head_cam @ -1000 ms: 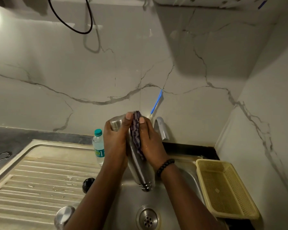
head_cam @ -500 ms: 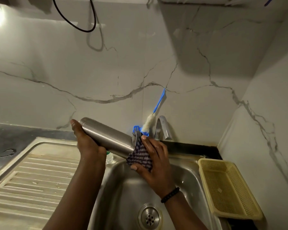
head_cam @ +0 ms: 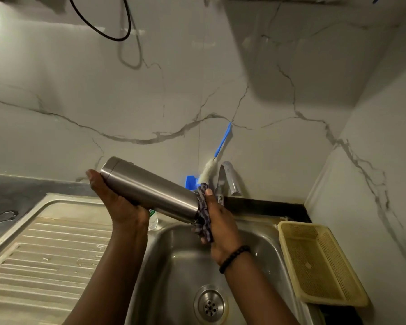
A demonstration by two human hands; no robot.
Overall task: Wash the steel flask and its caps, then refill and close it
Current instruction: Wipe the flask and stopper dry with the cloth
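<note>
Steel flask is lying nearly sideways in the air over the left edge of the sink, one end up and left, the other down toward the basin. Your left hand cradles it from underneath, fingers curled up around the far side. Your right hand presses a checked cloth against the flask's lower end, thumb pinching the cloth from above, beaded bracelet on that wrist.

Right behind the cloth there's a blue-handled bottle brush leaning on the wall and the tap, both close to your right fingertips. A small plastic bottle peeks out under the flask, mostly hidden by your left wrist.

Compared with half a second back, the flask sits about the same, but the cloth has slid off the side to cap the end.

Ribbed steel draining board on the left, drain below, yellow plastic basket on the right rim. Marble-look wall with grey veins, black cable looping up top.
</note>
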